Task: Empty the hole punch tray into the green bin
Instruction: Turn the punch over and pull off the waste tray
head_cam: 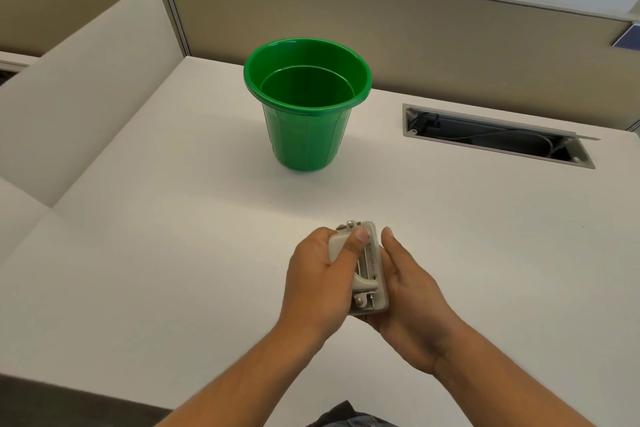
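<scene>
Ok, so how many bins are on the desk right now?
1. The green bin stands upright on the white desk, beyond the hands holding the hole punch and left of the cable slot. None looks hidden.

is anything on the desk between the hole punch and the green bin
Nothing visible. The grey metal hole punch is held in both the left hand and right hand, and the white desk between it and the green plastic bin is bare.

A white desk carries the upright green bin (open cable slot alongside).
</scene>
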A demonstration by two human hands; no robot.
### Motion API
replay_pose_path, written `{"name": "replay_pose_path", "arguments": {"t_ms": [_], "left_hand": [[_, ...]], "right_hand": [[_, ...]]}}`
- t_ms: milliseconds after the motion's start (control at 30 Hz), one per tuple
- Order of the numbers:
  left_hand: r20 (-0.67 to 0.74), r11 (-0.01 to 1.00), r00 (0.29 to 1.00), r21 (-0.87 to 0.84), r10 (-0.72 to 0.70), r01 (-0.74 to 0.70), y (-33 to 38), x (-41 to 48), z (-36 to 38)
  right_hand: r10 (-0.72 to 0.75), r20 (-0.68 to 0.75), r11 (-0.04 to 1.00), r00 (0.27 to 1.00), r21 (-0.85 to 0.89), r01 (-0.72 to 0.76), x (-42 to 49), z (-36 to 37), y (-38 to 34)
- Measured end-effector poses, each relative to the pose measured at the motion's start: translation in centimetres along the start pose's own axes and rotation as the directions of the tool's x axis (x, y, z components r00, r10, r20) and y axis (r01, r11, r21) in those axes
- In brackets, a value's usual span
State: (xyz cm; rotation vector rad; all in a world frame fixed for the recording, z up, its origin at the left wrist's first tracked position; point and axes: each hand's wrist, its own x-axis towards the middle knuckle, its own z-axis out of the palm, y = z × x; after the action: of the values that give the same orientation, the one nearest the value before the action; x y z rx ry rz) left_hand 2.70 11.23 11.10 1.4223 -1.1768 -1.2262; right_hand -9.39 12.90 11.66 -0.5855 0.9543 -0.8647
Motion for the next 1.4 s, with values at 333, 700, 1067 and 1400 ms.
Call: {"name": "replay_pose_path", "arguments": {"t_ms": [333,700,1067,1400], "left_hand": [[0.123,0.986,0.991,-0.149,-0.057,0.075,0.3,-0.1,-0.1],[0.205,0.931,0.976,-0.339,-0.068,0.136,0.5,0.3,-0.8],[0.323,0.697,0.911,-0.592,-0.255,0.405,0.1,1.5,-1.7],[0.310,0.479,0.890,-0.757,-0.335,0.444,0.0,2.2,-1.5]], "right_hand": [[0.002,-0.092,0.930,0.996,0.365,0.032,0.7,0.5,1.3],[0.065,-0.117,0.875,0.991,0.484,0.000,1.1,0.2,0.6],[0.086,-0.093,0.824,0.992,0.567,-0.019,1.5,1.1,-0.1],[0.117,-0.056,0.755,0.992,0.654,-0.052,2.0,1.1,-0.7]]}}
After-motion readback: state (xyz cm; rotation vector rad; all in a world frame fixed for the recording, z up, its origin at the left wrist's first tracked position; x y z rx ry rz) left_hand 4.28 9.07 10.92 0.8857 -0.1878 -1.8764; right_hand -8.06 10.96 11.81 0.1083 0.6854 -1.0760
